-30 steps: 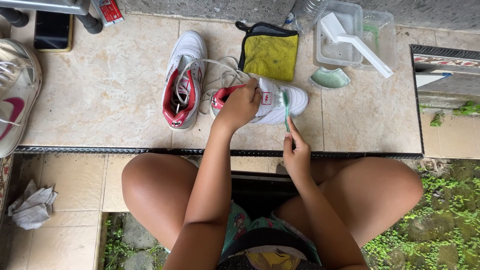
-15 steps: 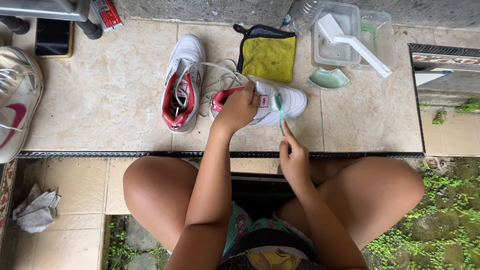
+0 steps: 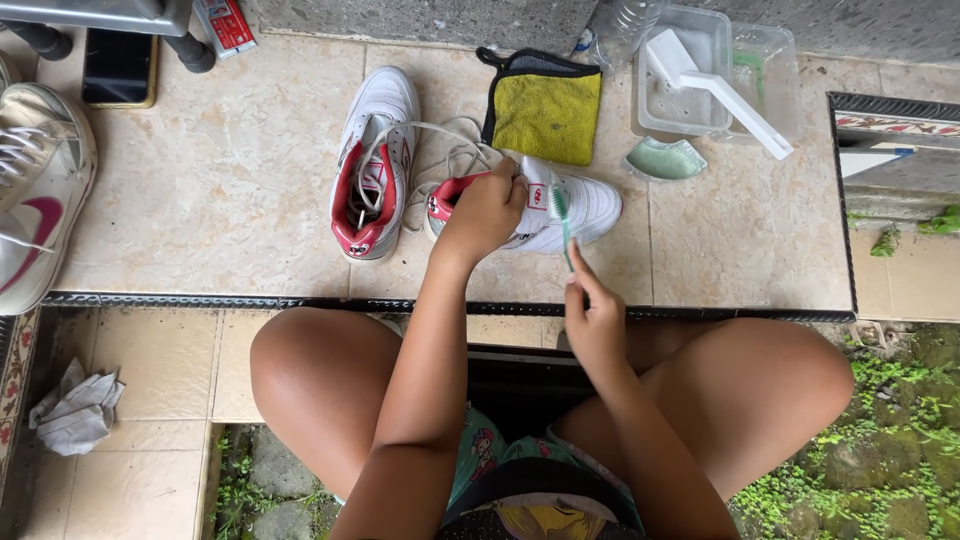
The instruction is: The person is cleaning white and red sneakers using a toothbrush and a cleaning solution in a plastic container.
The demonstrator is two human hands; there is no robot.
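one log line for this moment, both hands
left hand: holds white sneaker | right hand: holds green toothbrush, bristles on sneaker | second sneaker: beside, untouched

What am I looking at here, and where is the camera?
There is no machine: a seated person wears the camera on the head, so you look down past their knees at a tiled floor. The left hand grips a white and red sneaker lying on its side. The right hand holds a green toothbrush, bristles against that shoe. The matching shoe stands beside it. Behind lie a yellow cloth, a green soap piece and clear plastic tubs with a white scoop.
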